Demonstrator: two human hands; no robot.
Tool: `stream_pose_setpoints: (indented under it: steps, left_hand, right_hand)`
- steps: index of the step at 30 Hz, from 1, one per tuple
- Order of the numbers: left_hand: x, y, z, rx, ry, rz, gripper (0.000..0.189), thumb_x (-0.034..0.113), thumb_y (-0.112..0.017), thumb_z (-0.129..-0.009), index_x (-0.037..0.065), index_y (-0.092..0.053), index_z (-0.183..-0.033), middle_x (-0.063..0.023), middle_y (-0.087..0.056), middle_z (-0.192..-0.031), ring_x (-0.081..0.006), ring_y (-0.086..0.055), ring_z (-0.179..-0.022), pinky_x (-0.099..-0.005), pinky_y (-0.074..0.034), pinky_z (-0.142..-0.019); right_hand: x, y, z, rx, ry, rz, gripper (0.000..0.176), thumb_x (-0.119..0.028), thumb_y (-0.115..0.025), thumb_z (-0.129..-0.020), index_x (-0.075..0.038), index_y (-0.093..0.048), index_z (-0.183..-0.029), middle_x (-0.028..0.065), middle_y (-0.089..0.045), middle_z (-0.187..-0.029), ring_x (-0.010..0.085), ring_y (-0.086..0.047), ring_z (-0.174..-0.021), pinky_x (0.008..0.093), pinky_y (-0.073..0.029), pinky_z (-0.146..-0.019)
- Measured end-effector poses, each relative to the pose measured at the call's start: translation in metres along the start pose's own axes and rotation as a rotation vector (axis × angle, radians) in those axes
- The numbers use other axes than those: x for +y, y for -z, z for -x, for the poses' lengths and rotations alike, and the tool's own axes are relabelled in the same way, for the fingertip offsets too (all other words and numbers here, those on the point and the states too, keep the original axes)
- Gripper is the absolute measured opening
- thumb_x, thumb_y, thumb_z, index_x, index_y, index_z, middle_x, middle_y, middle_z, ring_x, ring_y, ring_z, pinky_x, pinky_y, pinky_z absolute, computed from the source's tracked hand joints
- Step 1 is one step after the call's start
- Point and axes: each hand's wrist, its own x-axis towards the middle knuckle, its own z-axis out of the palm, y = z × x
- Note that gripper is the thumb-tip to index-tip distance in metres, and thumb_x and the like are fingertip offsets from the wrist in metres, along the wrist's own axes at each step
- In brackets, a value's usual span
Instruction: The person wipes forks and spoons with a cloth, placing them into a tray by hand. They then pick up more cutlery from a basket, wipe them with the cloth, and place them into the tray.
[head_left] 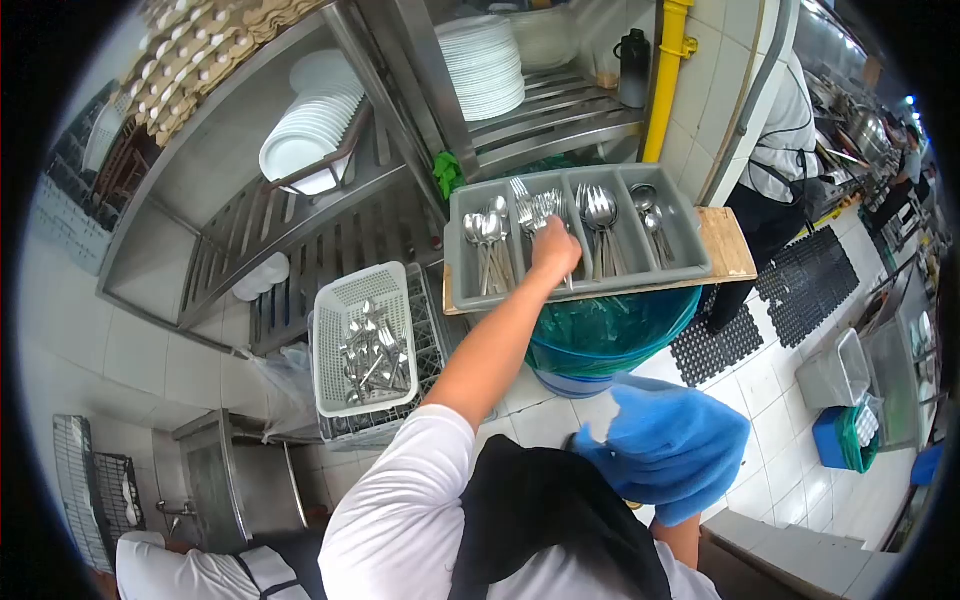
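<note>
My left hand (556,254) reaches into the grey cutlery tray (690,266), its fingers closed around forks (538,208) in the second compartment from the left. Spoons (491,232) fill the leftmost compartment. Larger forks (599,212) lie just right of the hand, and more spoons (651,222) are in the rightmost section. A blue towel (665,440) is draped over my right hand, hiding its fingers; only the forearm shows below it. Left of my arm, a white plastic basket (330,355) holds a jumble of loose cutlery (375,350).
The tray rests on a wooden board (728,245) above a bin with a green liner (610,335). Metal shelves behind carry stacked white plates (482,70). A yellow pipe (660,100) runs up the wall. One person (785,140) stands at right; another's white sleeve (175,570) shows lower left.
</note>
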Motion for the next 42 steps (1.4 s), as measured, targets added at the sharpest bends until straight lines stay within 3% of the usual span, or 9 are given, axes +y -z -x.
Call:
stream_pose_setpoints:
  steps: [2, 9, 12, 14, 25, 28, 33, 38, 42]
  left_hand:
    - [-0.022, -0.016, -0.024, 0.22, -0.162, 0.03, 0.023, 0.016, -0.058, -0.084, -0.003, -0.053, -0.098, -0.0293, -0.063, -0.091, -0.0457, -0.061, -0.09, -0.0512, -0.048, -0.082]
    - [0.016, 0.035, -0.034, 0.051, -0.14, -0.445, 0.023, 0.021, -0.06, -0.084, 0.0, -0.062, -0.092, -0.0202, -0.064, -0.092, -0.0366, -0.063, -0.092, -0.0458, -0.05, -0.081]
    - [-0.022, 0.042, -0.084, 0.382, -0.294, -0.459, 0.023, 0.019, -0.059, -0.083, 0.001, -0.064, -0.096, -0.0184, -0.064, -0.097, -0.0338, -0.061, -0.098, -0.0457, -0.049, -0.083]
    - [-0.042, 0.041, -0.109, 0.162, -0.108, -0.543, 0.024, 0.016, -0.057, -0.082, 0.005, -0.065, -0.102, -0.0153, -0.063, -0.1, -0.0331, -0.059, -0.101, -0.0462, -0.049, -0.085]
    - [-0.059, 0.057, -0.129, -0.12, -0.217, 0.075, 0.019, 0.014, -0.066, -0.079, 0.011, -0.072, -0.097, -0.0089, -0.072, -0.092, -0.0237, -0.068, -0.086, -0.0345, -0.053, -0.079]
    - [-0.055, 0.061, -0.119, 0.36, -0.551, -0.206, 0.022, 0.015, -0.061, -0.082, 0.015, -0.071, -0.102, -0.0102, -0.069, -0.105, -0.0297, -0.064, -0.095, -0.0372, -0.051, -0.083]
    - [-0.015, 0.062, -0.064, -0.336, -0.384, -0.246, 0.016, 0.022, -0.066, -0.078, 0.016, -0.071, -0.091, -0.0109, -0.069, -0.092, -0.0306, -0.064, -0.091, -0.0412, -0.052, -0.08]
    - [-0.037, 0.005, -0.047, 0.174, -0.274, -0.525, 0.021, 0.023, -0.065, -0.079, 0.007, -0.071, -0.09, -0.0161, -0.069, -0.087, -0.033, -0.066, -0.087, -0.045, -0.052, -0.081]
    - [-0.012, 0.004, -0.044, 0.081, -0.146, -0.384, 0.027, 0.021, -0.066, -0.075, 0.0, -0.069, -0.091, -0.0197, -0.063, -0.112, -0.0341, -0.063, -0.099, -0.0439, -0.052, -0.084]
  right_hand:
    - [0.005, 0.003, 0.0, 0.016, 0.006, 0.032, 0.023, -0.001, -0.068, -0.065, -0.002, -0.064, -0.088, 0.0131, -0.065, -0.097, 0.0246, -0.061, -0.092, 0.0307, -0.048, -0.079]
    - [0.017, 0.018, -0.001, 0.065, 0.037, 0.135, 0.023, -0.001, -0.068, -0.065, -0.002, -0.064, -0.088, 0.0131, -0.065, -0.097, 0.0244, -0.061, -0.092, 0.0303, -0.048, -0.079]
    - [0.017, 0.023, -0.002, 0.074, 0.043, 0.155, 0.024, -0.002, -0.068, -0.065, -0.002, -0.064, -0.089, 0.0131, -0.065, -0.097, 0.0243, -0.061, -0.092, 0.0302, -0.048, -0.079]
    - [0.019, 0.026, -0.003, 0.082, 0.047, 0.169, 0.024, -0.002, -0.068, -0.065, -0.002, -0.064, -0.089, 0.0131, -0.065, -0.097, 0.0242, -0.061, -0.092, 0.0301, -0.048, -0.079]
    - [0.024, 0.033, -0.01, 0.073, 0.044, 0.209, 0.024, -0.002, -0.068, -0.066, -0.002, -0.064, -0.09, 0.0131, -0.065, -0.097, 0.0238, -0.061, -0.092, 0.0295, -0.048, -0.08]
    - [0.024, 0.034, -0.012, 0.068, 0.046, 0.216, 0.025, -0.003, -0.068, -0.066, -0.002, -0.064, -0.09, 0.0131, -0.065, -0.097, 0.0237, -0.061, -0.092, 0.0293, -0.048, -0.08]
    - [0.025, 0.035, -0.013, 0.049, 0.054, 0.227, 0.025, -0.003, -0.069, -0.066, -0.002, -0.064, -0.09, 0.0131, -0.065, -0.097, 0.0235, -0.062, -0.092, 0.0291, -0.047, -0.08]
    - [0.026, 0.035, -0.014, 0.032, 0.072, 0.241, 0.025, -0.003, -0.069, -0.066, -0.002, -0.064, -0.091, 0.0131, -0.065, -0.097, 0.0233, -0.062, -0.092, 0.0288, -0.047, -0.081]
    - [0.026, 0.036, -0.014, 0.022, 0.085, 0.255, 0.025, -0.003, -0.069, -0.066, -0.002, -0.064, -0.091, 0.0131, -0.065, -0.097, 0.0232, -0.062, -0.092, 0.0286, -0.047, -0.081]
